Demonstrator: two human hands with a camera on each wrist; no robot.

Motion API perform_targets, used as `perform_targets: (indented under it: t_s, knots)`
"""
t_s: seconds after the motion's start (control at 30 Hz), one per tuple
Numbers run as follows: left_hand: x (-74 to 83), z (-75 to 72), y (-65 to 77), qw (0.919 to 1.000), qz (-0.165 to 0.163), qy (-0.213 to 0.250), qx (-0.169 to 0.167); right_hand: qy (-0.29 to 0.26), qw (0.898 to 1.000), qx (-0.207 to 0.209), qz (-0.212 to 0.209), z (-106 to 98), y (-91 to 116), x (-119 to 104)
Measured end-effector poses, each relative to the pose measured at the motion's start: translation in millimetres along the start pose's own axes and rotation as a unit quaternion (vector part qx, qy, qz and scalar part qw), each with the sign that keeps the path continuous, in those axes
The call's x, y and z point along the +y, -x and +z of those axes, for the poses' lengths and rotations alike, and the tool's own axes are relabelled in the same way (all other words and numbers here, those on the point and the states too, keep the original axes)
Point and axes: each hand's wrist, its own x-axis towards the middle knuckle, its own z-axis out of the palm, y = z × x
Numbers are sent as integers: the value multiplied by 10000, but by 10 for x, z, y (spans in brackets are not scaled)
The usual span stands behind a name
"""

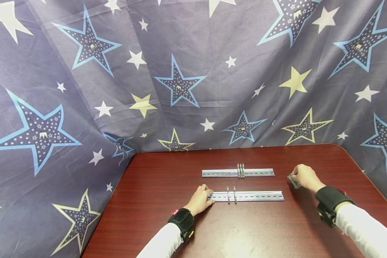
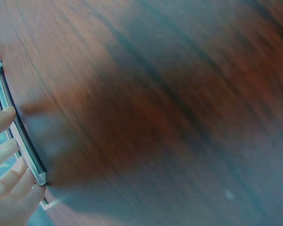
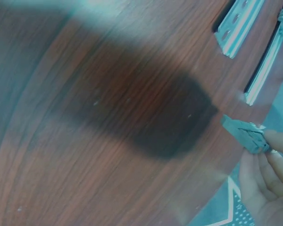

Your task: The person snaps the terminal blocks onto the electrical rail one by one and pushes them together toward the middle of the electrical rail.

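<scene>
My left hand [image 1: 200, 200] grips the left end of the nearer slotted metal DIN rail [image 1: 259, 196]; thumb and fingers lie over its edges in the left wrist view. Two thin grey terminal blocks [image 1: 231, 196] sit upright across that rail, a small gap between them. Off to the right, my right hand [image 1: 307, 177] pinches a small grey terminal block [image 3: 247, 134] between thumb and fingers, apart from both rails. The fingers hide part of this block.
A second DIN rail [image 1: 258, 172] lies behind, parallel to the first, with three grey terminal blocks [image 1: 240, 171] side by side on it. Both rest on a reddish-brown wooden table [image 1: 161, 179]. Star-patterned cloth [image 1: 187, 118] hangs behind the table and along its sides.
</scene>
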Motion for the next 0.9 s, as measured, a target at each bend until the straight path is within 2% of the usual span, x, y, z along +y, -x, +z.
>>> perform_targets:
  t_s: [0.37,0.9]
  knots:
    - [-11,19,13,10000,67,-11,63,-100,9999,24,24,40,-29,-198]
    - [-4,4,5,10000,-24,4,13,-383,9992,26,86,170,-60,-448]
